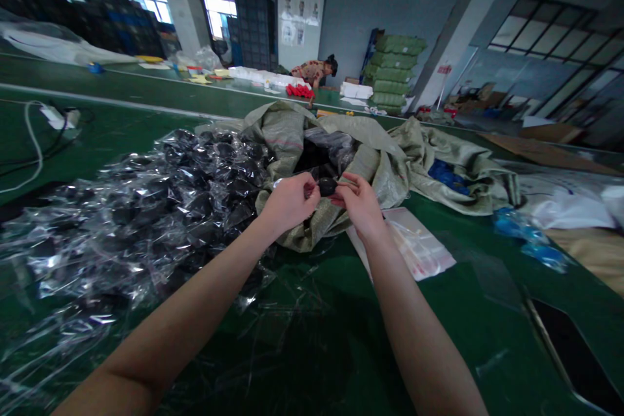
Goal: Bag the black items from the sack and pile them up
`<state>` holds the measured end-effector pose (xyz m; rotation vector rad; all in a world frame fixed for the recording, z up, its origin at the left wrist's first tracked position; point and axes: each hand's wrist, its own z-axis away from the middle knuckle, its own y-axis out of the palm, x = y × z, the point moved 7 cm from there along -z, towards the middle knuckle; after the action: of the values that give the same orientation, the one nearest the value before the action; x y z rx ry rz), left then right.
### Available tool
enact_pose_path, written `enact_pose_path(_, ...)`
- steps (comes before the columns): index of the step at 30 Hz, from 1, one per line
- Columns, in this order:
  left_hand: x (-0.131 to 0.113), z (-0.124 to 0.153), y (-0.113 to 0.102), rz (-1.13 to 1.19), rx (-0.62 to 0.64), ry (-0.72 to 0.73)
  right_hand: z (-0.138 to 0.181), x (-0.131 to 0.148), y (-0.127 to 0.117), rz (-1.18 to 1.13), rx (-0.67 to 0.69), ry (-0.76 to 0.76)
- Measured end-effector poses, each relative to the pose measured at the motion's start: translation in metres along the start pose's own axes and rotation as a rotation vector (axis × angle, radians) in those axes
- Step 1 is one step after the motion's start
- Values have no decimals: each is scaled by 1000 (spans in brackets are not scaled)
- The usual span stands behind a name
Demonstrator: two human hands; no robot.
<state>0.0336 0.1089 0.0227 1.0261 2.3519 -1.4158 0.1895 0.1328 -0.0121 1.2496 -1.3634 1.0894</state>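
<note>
Your left hand [288, 203] and your right hand [359, 203] meet fingertip to fingertip, and both are closed in a narrow pinch on a small black piece [327, 186], which is held between them just above the bench. The left takes it from one side and the right from the other. A strip of clear film [291, 178] glints along the top of your left fingers; I cannot tell whether it wraps the piece. Straight behind your hands lies a grey-green woven sack [292, 133]. Its mouth is open toward you, and more dark, film-wrapped items show inside. Its crumpled cloth spreads to the right across the middle of the green bench [468, 338]. To your left, a wide heap of clear-bagged black pieces [160, 208] runs from the sack's mouth down to the near left edge of the bench. Just right of your right wrist, a flat stack of clear pouches [419, 248] with faint red print lies on the bench. Farther right, near the right edge, are scraps of blue plastic [529, 240]. At the far left edge sits a white power strip [57, 117] with its cable. On another bench well behind, a co-worker [316, 70] bends over some red items [298, 90].
</note>
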Motion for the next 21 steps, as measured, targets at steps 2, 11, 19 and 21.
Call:
enact_pose_path(2, -1, 0, -1, -2, -2, -5, -1, -2, 0, -42, -22, 34)
enact_pose_path(11, -2, 0, -1, 40, -4, 8, 1, -4, -4, -144, -71, 94)
enact_pose_path(19, -3, 1, -2, 70, 2, -7, 0, -7, -5, -89, -75, 60)
enact_pose_path(21, -2, 2, 0, 79, 7, -44, 1, -6, -6, -25, -70, 21)
